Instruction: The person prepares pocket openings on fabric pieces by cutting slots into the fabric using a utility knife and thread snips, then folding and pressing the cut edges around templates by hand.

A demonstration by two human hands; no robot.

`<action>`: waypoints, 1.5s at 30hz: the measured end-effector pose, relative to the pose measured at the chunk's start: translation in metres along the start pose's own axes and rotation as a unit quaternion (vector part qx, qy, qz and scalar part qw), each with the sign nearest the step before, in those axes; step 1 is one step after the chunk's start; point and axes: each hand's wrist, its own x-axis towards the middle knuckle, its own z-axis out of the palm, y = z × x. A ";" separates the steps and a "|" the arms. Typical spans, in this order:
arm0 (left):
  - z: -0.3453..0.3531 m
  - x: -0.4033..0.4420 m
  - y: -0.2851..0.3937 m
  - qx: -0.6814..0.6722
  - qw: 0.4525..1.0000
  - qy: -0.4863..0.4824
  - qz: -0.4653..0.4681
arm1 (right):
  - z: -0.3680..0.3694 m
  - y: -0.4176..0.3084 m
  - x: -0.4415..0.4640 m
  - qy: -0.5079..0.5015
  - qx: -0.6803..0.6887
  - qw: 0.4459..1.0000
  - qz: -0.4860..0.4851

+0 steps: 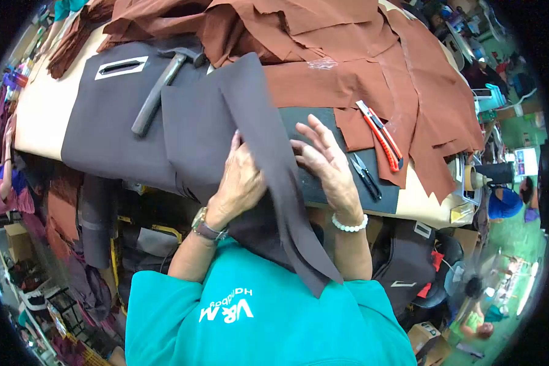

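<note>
Along the near edge of the cream-topped table (43, 116), a dark grey flexible sheet (279, 165) rises as a long flap between the two hands. The left hand (244, 177) curls against it, though whether it grips cannot be told; the right hand (328, 168) is spread and released beside it, near small black-handled metal snips (366, 177).

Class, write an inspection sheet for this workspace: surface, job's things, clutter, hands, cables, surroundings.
Surface: pale table, partly covered; dark mat under the snips.
Job's things: dark sheet; dark strip running between the hands.
Clutter: hammer on dark material; red cutter on brown sheets.
Hands: left hand at the sheet, grip unclear; right hand open, fingers spread.
Cables: nothing seen on the table.
Surroundings: other people at both edges.
</note>
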 end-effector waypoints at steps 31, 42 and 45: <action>-0.110 -0.086 -0.060 -0.062 0.832 0.545 -0.082 | 0.073 0.013 0.031 0.040 -0.116 0.982 -0.141; -0.188 -0.122 -0.084 0.231 0.756 0.574 -0.214 | 0.134 0.058 0.009 -0.334 -0.120 0.932 -0.071; -0.127 -0.029 -0.039 0.050 0.870 0.477 -0.118 | 0.074 0.019 0.019 -0.205 0.063 0.972 0.099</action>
